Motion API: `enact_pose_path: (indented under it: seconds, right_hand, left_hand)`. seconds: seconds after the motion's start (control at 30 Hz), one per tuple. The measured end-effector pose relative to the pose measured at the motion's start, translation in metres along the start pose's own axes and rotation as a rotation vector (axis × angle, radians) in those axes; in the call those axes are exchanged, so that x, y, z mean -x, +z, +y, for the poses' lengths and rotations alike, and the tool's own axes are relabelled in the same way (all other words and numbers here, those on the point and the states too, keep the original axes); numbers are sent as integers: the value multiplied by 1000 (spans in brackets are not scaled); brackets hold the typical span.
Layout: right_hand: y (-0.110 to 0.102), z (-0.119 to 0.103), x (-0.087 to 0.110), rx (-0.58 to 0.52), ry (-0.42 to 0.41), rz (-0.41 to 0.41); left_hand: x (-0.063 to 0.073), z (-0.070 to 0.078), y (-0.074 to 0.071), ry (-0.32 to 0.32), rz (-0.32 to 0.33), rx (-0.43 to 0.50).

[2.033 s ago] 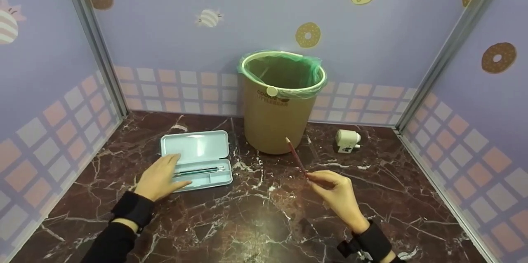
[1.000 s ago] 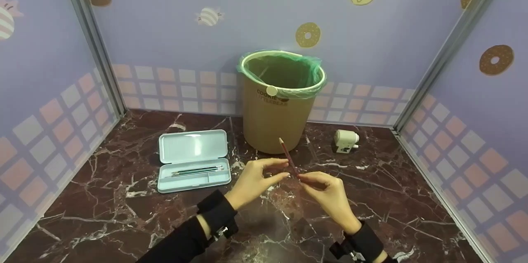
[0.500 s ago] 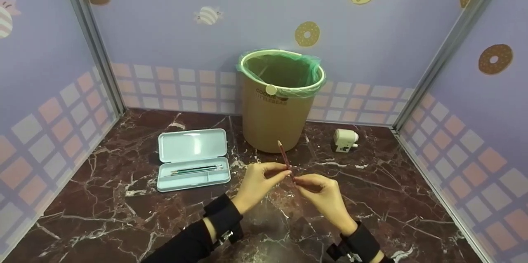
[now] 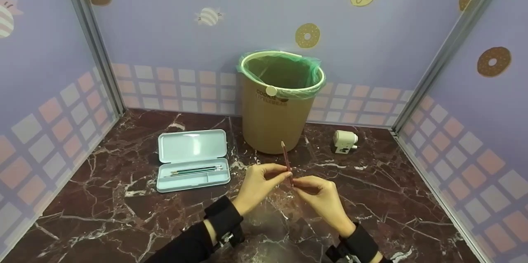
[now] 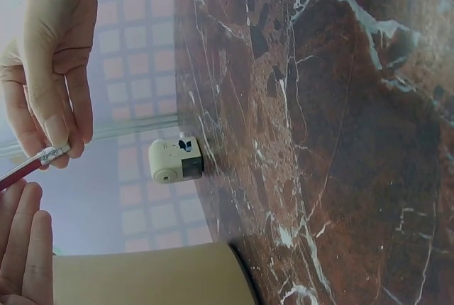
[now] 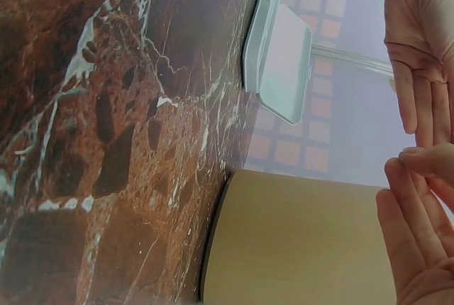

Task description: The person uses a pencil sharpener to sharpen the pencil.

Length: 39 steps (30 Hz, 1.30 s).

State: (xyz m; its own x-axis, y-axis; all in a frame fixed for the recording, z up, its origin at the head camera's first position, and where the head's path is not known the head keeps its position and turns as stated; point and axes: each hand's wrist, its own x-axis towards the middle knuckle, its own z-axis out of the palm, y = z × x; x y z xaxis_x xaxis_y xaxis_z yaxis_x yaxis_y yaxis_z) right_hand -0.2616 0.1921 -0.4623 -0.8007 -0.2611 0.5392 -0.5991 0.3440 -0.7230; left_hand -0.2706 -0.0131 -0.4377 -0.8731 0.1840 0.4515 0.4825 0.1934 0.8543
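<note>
A dark red pencil (image 4: pixel 285 156) stands tip up and slightly tilted between my two hands. My left hand (image 4: pixel 252 188) pinches it around its lower half with thumb and index finger. My right hand (image 4: pixel 324 200) pinches its bottom end. The left wrist view shows those right fingertips on the white eraser (image 5: pixel 53 153), just beyond a silver ferrule. In the right wrist view the fingers hide the pencil. Left of my hands, a light blue pencil case (image 4: pixel 192 146) lies open, with dark green pencils (image 4: pixel 197 170) in its tray.
Behind the hands stands a tan trash bin (image 4: pixel 275 120) with a green liner over its rim. A cream crank pencil sharpener (image 4: pixel 345 142) sits to the right of it. Patterned panels (image 4: pixel 165 15) enclose the dark marble table (image 4: pixel 123 226) at the back and sides.
My left hand has left the pencil case, moved right and taken hold of the pencil. My right hand has shifted slightly left, and the pencil has become more upright.
</note>
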Motion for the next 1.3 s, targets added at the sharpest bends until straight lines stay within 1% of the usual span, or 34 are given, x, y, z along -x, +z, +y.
enact_pose_path:
  seconds: [0.1, 0.2, 0.27, 0.33, 0.53, 0.63, 0.77, 0.83, 0.93, 1.1, 1.23, 1.3]
  right_hand:
    - [0, 0, 0, 7, -26, -8]
    - [0, 1, -1, 2, -33, -34]
    - [-2, 2, -2, 6, -37, -51]
    - [-3, 1, -3, 19, -43, -65]
    - [-12, -2, -8, 71, -94, -76]
    - [-16, -4, -12, 113, -129, -60]
    - [-21, -6, -16, 162, -172, -40]
    - [-23, -6, -17, 162, -185, -38]
    - [-24, -8, -19, 161, -203, -36]
    - [-25, -11, -21, 174, -204, -49]
    - [-25, -12, -22, 185, -205, -74]
    - [-24, -12, -22, 198, -220, -83]
  left_hand:
    - [0, 0, -1, -4, -9, 9]
    - [0, -1, -2, 2, -25, -6]
    - [0, -1, -5, 11, -44, -37]
    - [1, -3, -8, 37, -65, -100]
    - [1, -4, -22, 143, -149, -335]
    - [2, -3, -29, 181, -195, -440]
    - [2, -2, -34, 229, -246, -583]
    - [2, -2, -36, 265, -262, -666]
    - [1, 0, -37, 339, -272, -812]
    - [1, 4, -38, 466, -255, -1044]
    - [2, 8, -36, 537, -234, -1206]
    - [3, 10, -34, 554, -231, -1264]
